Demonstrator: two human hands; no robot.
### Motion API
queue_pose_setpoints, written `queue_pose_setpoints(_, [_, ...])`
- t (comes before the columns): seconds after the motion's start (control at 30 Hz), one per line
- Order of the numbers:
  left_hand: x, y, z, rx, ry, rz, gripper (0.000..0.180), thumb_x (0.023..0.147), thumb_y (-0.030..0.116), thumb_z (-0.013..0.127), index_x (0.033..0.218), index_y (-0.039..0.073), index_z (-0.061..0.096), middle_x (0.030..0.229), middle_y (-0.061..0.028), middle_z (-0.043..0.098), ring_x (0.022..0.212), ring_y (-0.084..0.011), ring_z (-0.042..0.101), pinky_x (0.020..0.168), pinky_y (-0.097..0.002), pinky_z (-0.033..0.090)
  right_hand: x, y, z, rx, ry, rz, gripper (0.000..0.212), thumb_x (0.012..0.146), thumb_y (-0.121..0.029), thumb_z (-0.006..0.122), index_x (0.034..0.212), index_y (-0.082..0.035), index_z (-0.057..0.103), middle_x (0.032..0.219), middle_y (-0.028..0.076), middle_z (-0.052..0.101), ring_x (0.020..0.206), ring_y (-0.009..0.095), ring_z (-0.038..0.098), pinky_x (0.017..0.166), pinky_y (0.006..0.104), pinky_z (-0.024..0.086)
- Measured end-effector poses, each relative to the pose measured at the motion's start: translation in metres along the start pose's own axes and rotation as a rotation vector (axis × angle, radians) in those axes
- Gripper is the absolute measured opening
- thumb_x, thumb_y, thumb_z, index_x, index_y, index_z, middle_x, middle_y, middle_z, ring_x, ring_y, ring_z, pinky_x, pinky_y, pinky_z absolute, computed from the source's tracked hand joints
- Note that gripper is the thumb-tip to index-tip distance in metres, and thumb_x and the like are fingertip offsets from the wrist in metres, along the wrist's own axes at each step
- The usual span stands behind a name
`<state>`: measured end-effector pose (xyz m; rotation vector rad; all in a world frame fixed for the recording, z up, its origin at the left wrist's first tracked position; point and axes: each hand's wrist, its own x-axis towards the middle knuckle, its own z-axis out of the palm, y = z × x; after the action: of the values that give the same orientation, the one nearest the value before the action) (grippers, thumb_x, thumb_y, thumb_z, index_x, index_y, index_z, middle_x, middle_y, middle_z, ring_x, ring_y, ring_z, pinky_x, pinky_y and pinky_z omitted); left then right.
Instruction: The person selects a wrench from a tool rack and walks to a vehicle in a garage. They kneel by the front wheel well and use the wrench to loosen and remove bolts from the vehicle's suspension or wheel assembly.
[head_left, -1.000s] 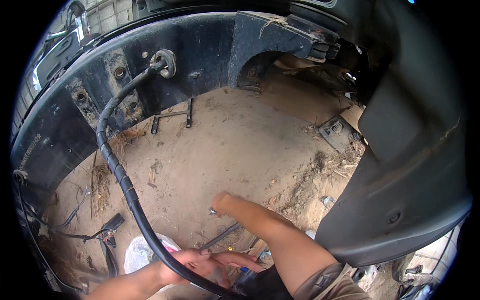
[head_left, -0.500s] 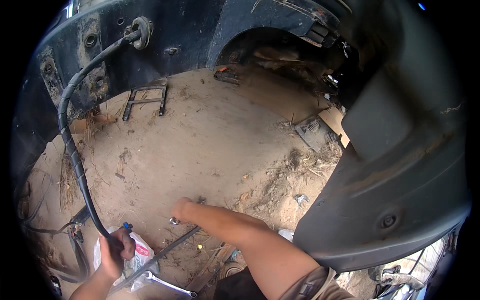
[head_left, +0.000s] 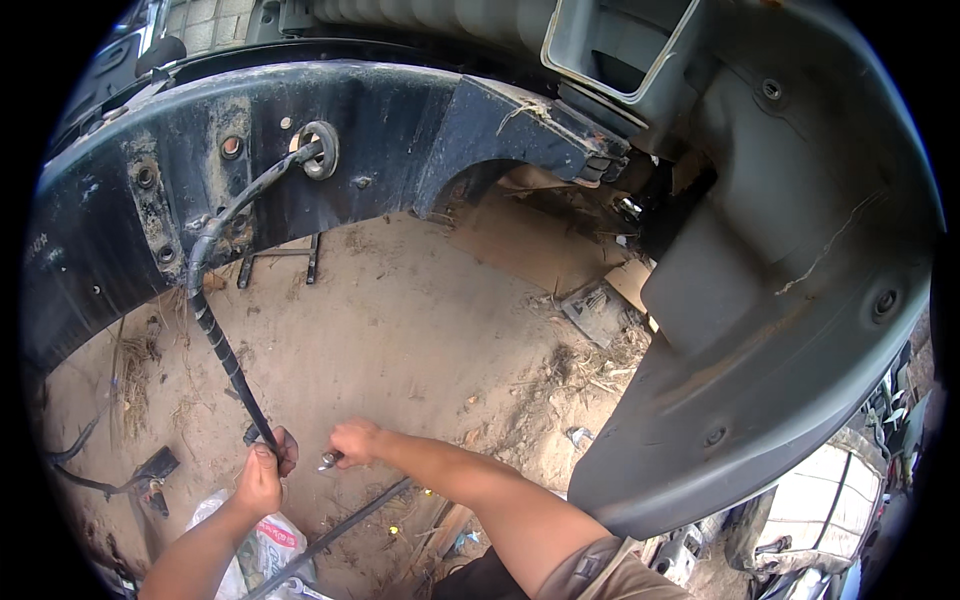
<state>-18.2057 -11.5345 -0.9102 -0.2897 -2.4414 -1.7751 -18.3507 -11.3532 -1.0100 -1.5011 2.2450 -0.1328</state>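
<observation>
My left hand (head_left: pixel 262 472) is closed around a black taped cable (head_left: pixel 222 345) near the sandy ground. The cable rises up and left, then bends into a round grommet hole (head_left: pixel 320 150) in a black metal vehicle frame (head_left: pixel 130 215). My right hand (head_left: pixel 355 441) sits just right of the left one and grips a small shiny metal tool (head_left: pixel 329 461), its tip poking out toward the cable. A long dark rod (head_left: pixel 340 530) lies on the ground below my right hand.
A large dark plastic fender panel (head_left: pixel 790 330) overhangs the right side. A small metal bracket (head_left: pixel 280 262) stands on the sand under the frame. Cardboard scraps (head_left: pixel 600 305) and debris lie mid-right; a white plastic bag (head_left: pixel 262 550) sits by my left forearm.
My left hand has come up off the ground area and taken hold of the cable, pulling it straighter. The view has tilted upward toward the frame. My right hand stays low.
</observation>
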Motion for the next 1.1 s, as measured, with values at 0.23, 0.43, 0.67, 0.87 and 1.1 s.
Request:
queue_pose_setpoints(0.23, [0.004, -0.010, 0.000, -0.087, -0.004, 0.059, 0.074, 0.093, 0.069, 0.014, 0.076, 0.003, 0.042, 0.063, -0.0016, 0.039, 0.055, -0.0116, 0.036, 0.050, -0.0283, 0.028, -0.007, -0.003, -0.003, -0.011, -0.043, 0.032, 0.029, 0.078, -0.026, 0.069, 0.104, -0.013, 0.067, 0.090, 0.012, 0.069, 0.088, 0.033, 0.066, 0.077, 0.0447, 0.053])
queue_pose_setpoints(0.43, [0.005, -0.003, 0.002, -0.098, -0.049, 0.083, 0.072, 0.096, 0.065, 0.013, 0.077, 0.003, 0.042, 0.063, -0.0022, 0.040, 0.055, -0.0115, 0.037, 0.049, -0.0286, 0.029, -0.014, -0.004, -0.017, 0.343, 0.049, 0.087, 0.031, 0.082, -0.023, 0.068, 0.109, -0.008, 0.066, 0.092, 0.014, 0.070, 0.090, 0.030, 0.067, 0.079, 0.0406, 0.052])
queue_pose_setpoints(0.67, [-0.002, -0.004, -0.010, -0.071, -0.050, 0.021, 0.076, 0.094, 0.068, 0.011, 0.076, 0.001, 0.043, 0.062, -0.0027, 0.038, 0.053, -0.0128, 0.035, 0.049, -0.0303, 0.028, -0.022, -0.021, -0.042, 1.168, 0.656, 0.239, 0.032, 0.094, -0.030, 0.059, 0.105, 0.000, 0.062, 0.088, 0.009, 0.067, 0.079, 0.017, 0.060, 0.076, 0.0330, 0.050])
queue_pose_setpoints(0.87, [0.006, -0.008, -0.014, -0.035, -0.041, 0.012, 0.083, 0.089, 0.076, 0.010, 0.076, 0.000, 0.041, 0.061, -0.0026, 0.036, 0.054, -0.0126, 0.035, 0.050, -0.0292, 0.027, -0.046, -0.031, 0.010, 0.478, 0.294, 0.318, 0.041, 0.085, -0.027, 0.066, 0.119, -0.005, 0.056, 0.119, 0.016, 0.058, 0.107, 0.029, 0.057, 0.091, 0.0392, 0.046])
queue_pose_setpoints(1.1, [0.021, -0.021, -0.018, 0.040, 0.006, -0.004, 0.088, 0.082, 0.084, 0.008, 0.075, 0.002, 0.041, 0.065, -0.0012, 0.032, 0.056, -0.0115, 0.031, 0.051, -0.0286, 0.024, -0.036, -0.029, 0.095, 0.153, 0.166, 0.212, 0.086, 0.075, -0.029, 0.076, 0.146, -0.010, 0.032, 0.150, 0.020, 0.028, 0.142, 0.037, 0.023, 0.114, 0.0460, 0.026])
